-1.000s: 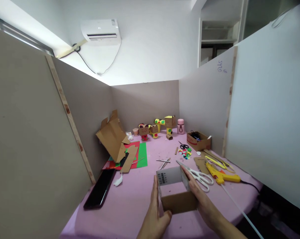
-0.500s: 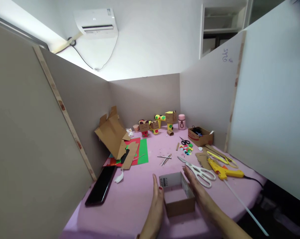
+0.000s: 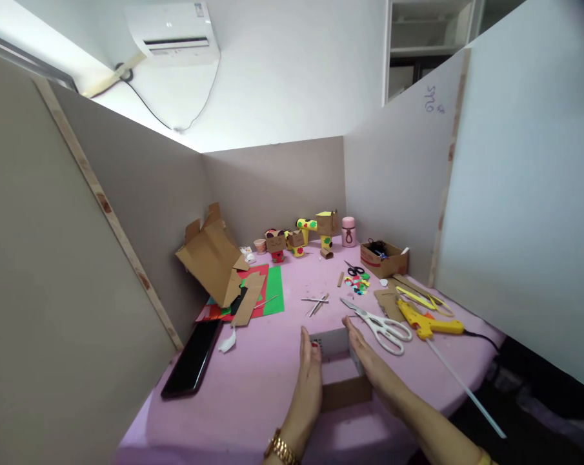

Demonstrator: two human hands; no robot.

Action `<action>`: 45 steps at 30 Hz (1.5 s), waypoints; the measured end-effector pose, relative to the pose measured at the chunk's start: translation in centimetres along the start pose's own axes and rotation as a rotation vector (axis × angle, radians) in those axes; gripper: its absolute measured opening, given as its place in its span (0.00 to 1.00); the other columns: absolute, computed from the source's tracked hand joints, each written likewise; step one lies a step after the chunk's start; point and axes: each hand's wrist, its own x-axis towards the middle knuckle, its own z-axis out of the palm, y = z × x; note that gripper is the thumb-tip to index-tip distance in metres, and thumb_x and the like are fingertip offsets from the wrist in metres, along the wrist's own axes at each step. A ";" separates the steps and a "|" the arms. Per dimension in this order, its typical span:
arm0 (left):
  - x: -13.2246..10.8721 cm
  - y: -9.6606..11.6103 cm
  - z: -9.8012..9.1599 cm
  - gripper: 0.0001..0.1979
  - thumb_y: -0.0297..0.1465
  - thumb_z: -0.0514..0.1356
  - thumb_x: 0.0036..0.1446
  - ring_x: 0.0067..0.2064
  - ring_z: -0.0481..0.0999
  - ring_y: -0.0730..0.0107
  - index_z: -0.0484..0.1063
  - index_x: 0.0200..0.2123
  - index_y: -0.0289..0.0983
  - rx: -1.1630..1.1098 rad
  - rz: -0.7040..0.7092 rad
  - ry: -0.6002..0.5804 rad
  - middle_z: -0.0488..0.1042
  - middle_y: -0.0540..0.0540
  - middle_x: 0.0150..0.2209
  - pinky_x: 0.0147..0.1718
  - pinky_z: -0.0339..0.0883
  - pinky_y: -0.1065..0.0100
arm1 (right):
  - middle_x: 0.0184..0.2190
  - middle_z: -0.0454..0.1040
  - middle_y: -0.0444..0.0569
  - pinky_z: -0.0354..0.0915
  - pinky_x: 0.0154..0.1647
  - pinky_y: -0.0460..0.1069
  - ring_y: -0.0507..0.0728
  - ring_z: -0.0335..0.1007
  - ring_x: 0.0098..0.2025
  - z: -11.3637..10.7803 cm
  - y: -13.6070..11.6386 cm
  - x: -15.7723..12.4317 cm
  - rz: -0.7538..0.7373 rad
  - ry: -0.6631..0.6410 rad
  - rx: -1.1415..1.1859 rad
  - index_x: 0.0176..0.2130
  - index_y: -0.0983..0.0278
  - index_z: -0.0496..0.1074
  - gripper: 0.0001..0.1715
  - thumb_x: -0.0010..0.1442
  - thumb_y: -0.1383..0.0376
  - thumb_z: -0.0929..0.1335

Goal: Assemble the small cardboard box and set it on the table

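Observation:
A small open cardboard box (image 3: 342,390) rests on the pink table (image 3: 253,387) right in front of me. My left hand (image 3: 309,374) lies flat against its left wall, fingers straight and together, pointing away from me. My right hand (image 3: 366,365) presses flat against the right wall in the same way. Neither hand grips anything; the box sits squeezed between the two palms. A gold watch shows on my left wrist.
White scissors (image 3: 379,325) and a yellow glue gun (image 3: 423,321) lie to the right. A black phone (image 3: 191,365) lies at the left, with cardboard scraps (image 3: 213,258) and coloured paper (image 3: 267,294) behind it. Paper figures (image 3: 296,237) and a small box (image 3: 383,257) stand at the back. Partition walls enclose the table.
The box was lifted and tilted one second ago; now it rests flat on the table. Both hands slid forward along its sides, and the view has shifted slightly.

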 end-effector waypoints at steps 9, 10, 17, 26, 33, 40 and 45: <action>0.9 -1.2 -0.2 0.39 0.53 0.45 0.59 0.67 0.35 0.61 0.40 0.65 0.35 -0.159 0.008 0.060 0.33 0.43 0.68 0.64 0.34 0.60 | 0.68 0.40 0.54 0.28 0.66 0.59 0.61 0.30 0.68 0.1 -0.1 0.0 -0.010 0.019 0.098 0.64 0.64 0.48 0.54 0.51 0.35 0.60; 1.1 -1.3 -0.5 0.35 0.50 0.46 0.60 0.67 0.40 0.57 0.44 0.64 0.37 -0.184 0.007 0.075 0.37 0.42 0.68 0.63 0.37 0.54 | 0.68 0.40 0.54 0.29 0.66 0.58 0.60 0.31 0.68 0.0 -0.3 0.0 0.002 0.016 0.122 0.65 0.64 0.47 0.56 0.50 0.34 0.61; 3.7 -1.0 -2.0 0.19 0.38 0.56 0.60 0.56 0.64 0.56 0.63 0.54 0.41 -0.302 -0.030 0.153 0.61 0.42 0.58 0.53 0.60 0.48 | 0.68 0.41 0.52 0.30 0.66 0.59 0.59 0.32 0.68 -1.0 -1.3 1.3 0.088 0.024 0.299 0.65 0.63 0.44 0.46 0.59 0.39 0.55; 6.0 -1.2 0.3 0.32 0.48 0.38 0.63 0.64 0.52 0.59 0.48 0.64 0.36 -0.406 -0.119 0.077 0.49 0.40 0.66 0.62 0.43 0.53 | 0.66 0.52 0.54 0.48 0.62 0.64 0.64 0.50 0.64 -0.2 2.6 4.9 0.105 -0.026 0.342 0.62 0.61 0.55 0.40 0.60 0.41 0.57; 5.7 -1.2 0.6 0.31 0.46 0.32 0.64 0.64 0.54 0.65 0.42 0.65 0.39 -0.423 -0.172 0.046 0.51 0.44 0.66 0.60 0.50 0.64 | 0.65 0.53 0.54 0.49 0.61 0.64 0.63 0.52 0.63 -0.3 2.8 4.1 0.060 -0.036 0.380 0.63 0.58 0.51 0.39 0.60 0.43 0.58; 5.3 -1.0 0.9 0.29 0.45 0.35 0.64 0.63 0.56 0.64 0.40 0.65 0.40 -0.407 -0.181 0.029 0.51 0.43 0.66 0.59 0.54 0.63 | 0.62 0.59 0.55 0.49 0.62 0.63 0.62 0.55 0.62 -0.3 2.6 3.6 0.020 -0.033 0.396 0.61 0.62 0.55 0.35 0.62 0.49 0.62; 4.8 -0.8 0.7 0.33 0.49 0.35 0.62 0.65 0.49 0.66 0.40 0.65 0.40 -0.323 -0.157 0.038 0.46 0.45 0.67 0.60 0.50 0.64 | 0.63 0.58 0.56 0.51 0.61 0.64 0.63 0.55 0.62 -0.3 2.3 3.3 0.035 -0.022 0.315 0.62 0.62 0.54 0.37 0.61 0.46 0.60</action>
